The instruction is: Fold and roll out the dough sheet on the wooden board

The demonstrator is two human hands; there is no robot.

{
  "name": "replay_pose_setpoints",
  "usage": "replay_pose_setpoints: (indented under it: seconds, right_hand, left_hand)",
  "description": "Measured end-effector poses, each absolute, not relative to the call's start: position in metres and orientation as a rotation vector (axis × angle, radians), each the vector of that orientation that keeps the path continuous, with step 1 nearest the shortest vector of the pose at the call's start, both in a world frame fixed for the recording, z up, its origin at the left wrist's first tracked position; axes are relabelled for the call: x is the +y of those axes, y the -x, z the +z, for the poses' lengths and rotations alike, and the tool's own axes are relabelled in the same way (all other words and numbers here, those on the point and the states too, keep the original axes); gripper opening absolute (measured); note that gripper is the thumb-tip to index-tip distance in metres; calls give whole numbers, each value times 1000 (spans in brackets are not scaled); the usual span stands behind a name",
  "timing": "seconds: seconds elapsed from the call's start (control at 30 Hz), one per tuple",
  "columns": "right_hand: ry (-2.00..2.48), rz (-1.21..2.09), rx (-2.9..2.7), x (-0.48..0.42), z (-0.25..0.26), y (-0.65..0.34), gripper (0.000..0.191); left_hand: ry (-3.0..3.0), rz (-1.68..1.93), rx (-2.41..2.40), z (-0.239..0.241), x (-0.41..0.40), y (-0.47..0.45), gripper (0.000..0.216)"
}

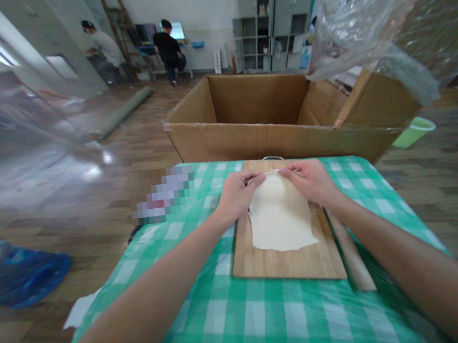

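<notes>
A thin, pale sheet of dough [280, 218] lies on a wooden cutting board [285, 269], its near edge uneven. At the sheet's far left corner, my left hand [237, 194] is closed, pinching the edge between thumb and fingers. My right hand [311, 182] pinches the far right corner the same way. The dough's far edge looks slightly raised between them. Beside the board's right side lies a long wooden stick [353, 259], partly hidden by my right forearm.
A green-and-white checked cloth [222, 320] covers the table. Past its far edge stands a large open cardboard box [249, 135] with plastic wrap [364, 16] over its right flap. A blurred-out item [163, 196] is at the table's left edge. Two people sit far back.
</notes>
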State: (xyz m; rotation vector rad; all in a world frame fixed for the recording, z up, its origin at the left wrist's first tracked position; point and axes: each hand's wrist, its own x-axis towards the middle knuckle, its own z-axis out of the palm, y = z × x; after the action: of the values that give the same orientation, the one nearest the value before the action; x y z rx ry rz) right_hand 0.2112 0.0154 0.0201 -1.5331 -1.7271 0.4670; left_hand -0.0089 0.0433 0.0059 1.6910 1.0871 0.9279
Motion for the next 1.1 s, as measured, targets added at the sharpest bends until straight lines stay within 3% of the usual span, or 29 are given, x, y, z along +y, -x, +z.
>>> replay_pose_setpoints:
  seconds: [0.07, 0.27, 0.57, 0.77, 0.9, 0.97, 1.1]
  right_hand:
    - [1540, 492, -1721, 16, 20, -212, 36]
    - [1454, 1111, -1664, 14, 17, -218, 45]
    - [1634, 682, -1616, 26, 3, -222, 60]
    - [1597, 853, -1512, 19, 7, -220, 60]
    - [1380, 1229, -1434, 14, 16, -218, 44]
    - [1250, 1373, -1416, 12, 23, -219, 47]
    - [1238, 1245, -1567, 9, 42, -221, 48]
  left_hand:
    - [-1752, 942, 1126, 2, 47, 9, 36]
    - [-1651, 966, 1106, -4, 54, 11, 38]
    - [-1292, 823, 939, -10, 55, 16, 42]
    - [-1171, 857, 922, -9, 55, 13, 46]
    - [-1221, 870, 849, -3, 50, 11, 51]
    - [-1231, 890, 827, 2, 46, 9, 52]
    - [-1291, 849, 839, 12, 35, 1, 55]
